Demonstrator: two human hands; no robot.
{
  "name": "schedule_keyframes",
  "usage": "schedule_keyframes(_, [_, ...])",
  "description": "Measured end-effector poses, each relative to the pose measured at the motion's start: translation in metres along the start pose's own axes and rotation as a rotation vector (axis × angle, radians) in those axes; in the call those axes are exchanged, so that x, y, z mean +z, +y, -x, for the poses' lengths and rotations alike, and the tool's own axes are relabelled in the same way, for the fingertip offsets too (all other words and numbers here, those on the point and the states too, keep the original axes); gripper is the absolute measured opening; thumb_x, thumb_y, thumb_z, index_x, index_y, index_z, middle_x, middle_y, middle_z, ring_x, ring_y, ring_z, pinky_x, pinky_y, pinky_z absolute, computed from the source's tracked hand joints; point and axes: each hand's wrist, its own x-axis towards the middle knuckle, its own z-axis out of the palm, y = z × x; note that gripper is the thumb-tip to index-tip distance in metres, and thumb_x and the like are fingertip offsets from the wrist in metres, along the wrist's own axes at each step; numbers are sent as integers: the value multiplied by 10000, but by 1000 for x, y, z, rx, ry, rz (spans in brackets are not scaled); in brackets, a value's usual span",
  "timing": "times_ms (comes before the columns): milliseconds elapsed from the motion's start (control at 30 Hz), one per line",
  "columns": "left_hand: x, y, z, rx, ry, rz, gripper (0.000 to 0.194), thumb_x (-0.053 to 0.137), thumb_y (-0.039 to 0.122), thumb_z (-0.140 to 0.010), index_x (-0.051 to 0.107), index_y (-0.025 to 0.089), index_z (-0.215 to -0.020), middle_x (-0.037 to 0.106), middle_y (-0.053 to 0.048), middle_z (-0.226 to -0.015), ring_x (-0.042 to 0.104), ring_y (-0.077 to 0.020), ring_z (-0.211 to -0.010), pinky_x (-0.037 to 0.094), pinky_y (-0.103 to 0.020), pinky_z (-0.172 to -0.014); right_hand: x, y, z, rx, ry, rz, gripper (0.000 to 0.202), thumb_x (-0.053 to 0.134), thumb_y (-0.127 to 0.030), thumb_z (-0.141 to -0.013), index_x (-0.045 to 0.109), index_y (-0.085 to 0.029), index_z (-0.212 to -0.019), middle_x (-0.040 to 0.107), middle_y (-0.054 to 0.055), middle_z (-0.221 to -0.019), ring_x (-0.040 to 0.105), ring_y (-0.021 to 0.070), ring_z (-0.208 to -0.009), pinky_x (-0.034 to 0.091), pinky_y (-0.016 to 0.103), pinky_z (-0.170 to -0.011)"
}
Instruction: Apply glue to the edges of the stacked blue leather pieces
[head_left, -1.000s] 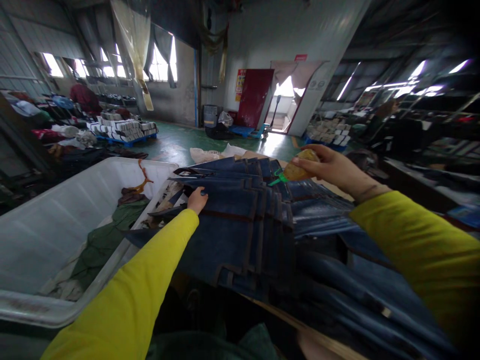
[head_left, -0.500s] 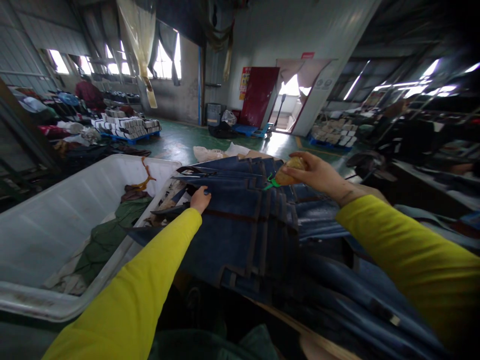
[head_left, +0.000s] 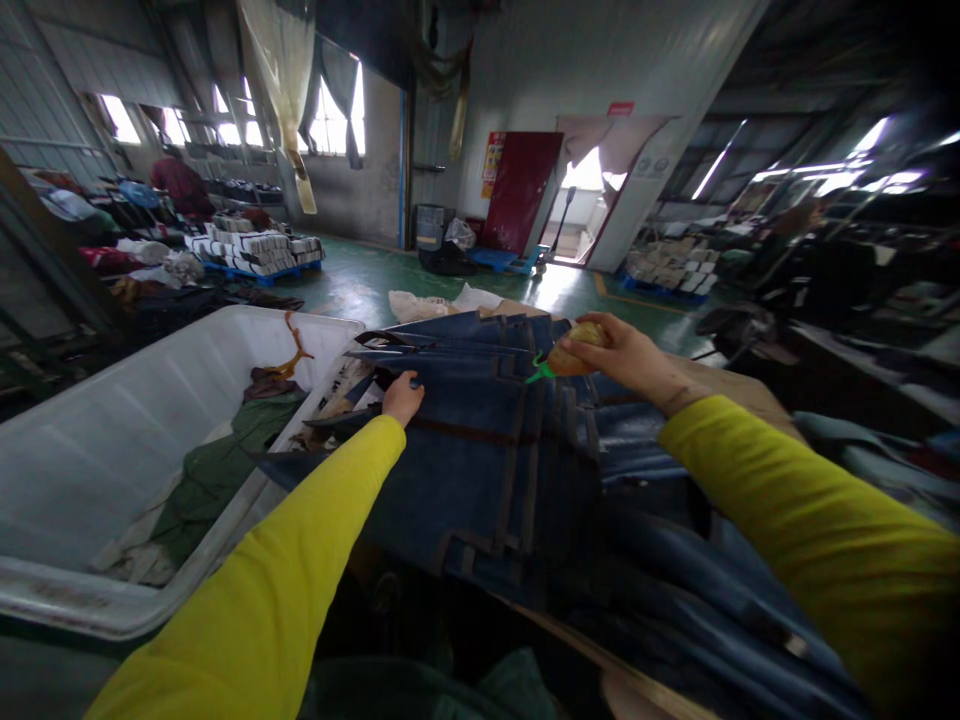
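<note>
My right hand (head_left: 626,358) is closed around a yellowish squeeze bottle (head_left: 576,350) with a bright green nozzle. The bottle is tilted, its nozzle pointing down and left just over overlapping dark blue leather-like panels (head_left: 469,400) with brown edge strips. At the left part of these panels, my left hand (head_left: 403,398) rests with its fingers curled in. A small dark bit shows at its fingertips, too small to name. Dark straps or strips (head_left: 382,340) lie just beyond that hand.
On the left stands a white plastic tub (head_left: 150,420) with green cloth (head_left: 225,465) inside. More blue panels (head_left: 720,580) hang at the lower right. Stacked bundles on a blue pallet (head_left: 262,272), a red door (head_left: 523,190) and a person in dark red (head_left: 180,185) are farther back.
My right hand and the bottle have shifted slightly left and down along the panels. My left hand stays at the same spot on them.
</note>
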Motion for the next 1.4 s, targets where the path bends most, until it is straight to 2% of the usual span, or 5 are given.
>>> schedule_keyframes(667, [-1, 0, 2, 1, 5, 5, 377, 541, 263, -819, 543, 195, -1190, 603, -87, -1197, 554, -193, -1101, 404, -272, -916, 4, -2, 6, -35, -32, -22, 581, 599, -562, -715, 538, -203, -1167, 626, 68, -931, 602, 241, -840, 501, 402, -764])
schedule_keyframes(867, [-2, 1, 3, 8, 2, 9, 380, 538, 249, -819, 541, 176, -1192, 603, -94, -1196, 555, -202, -1099, 403, -280, -923, 2, -4, 23, -79, -81, -57, 517, 591, -528, -738, 523, -223, -1150, 608, 60, -969, 586, 238, -881, 494, 391, -783])
schedule_keyframes(1000, [-2, 2, 3, 4, 0, 9, 375, 536, 247, -823, 537, 176, -1191, 601, -101, -1196, 558, -202, -1095, 408, -287, -918, -1, -9, 40, -107, -136, -92, 498, 587, -513, -760, 505, -209, -1146, 592, 69, -1021, 567, 234, -934, 464, 369, -851])
schedule_keyframes(1233, [-1, 1, 3, 1, 2, 9, 376, 533, 252, -824, 537, 181, -1193, 606, -92, -1190, 565, -199, -1082, 416, -277, -902, -7, -21, 69, -102, -230, -203, 476, 595, -491, -773, 481, -254, -1169, 581, 37, -1101, 542, 243, -1046, 456, 328, -900])
schedule_keyframes(1400, [-1, 1, 3, 0, 7, 9, 370, 540, 249, -820, 542, 194, -1185, 606, -83, -1194, 558, -199, -1096, 411, -276, -908, -7, -14, 69, -125, -159, -168, 500, 610, -489, -762, 475, -248, -1179, 581, 56, -1080, 554, 249, -1020, 456, 363, -905])
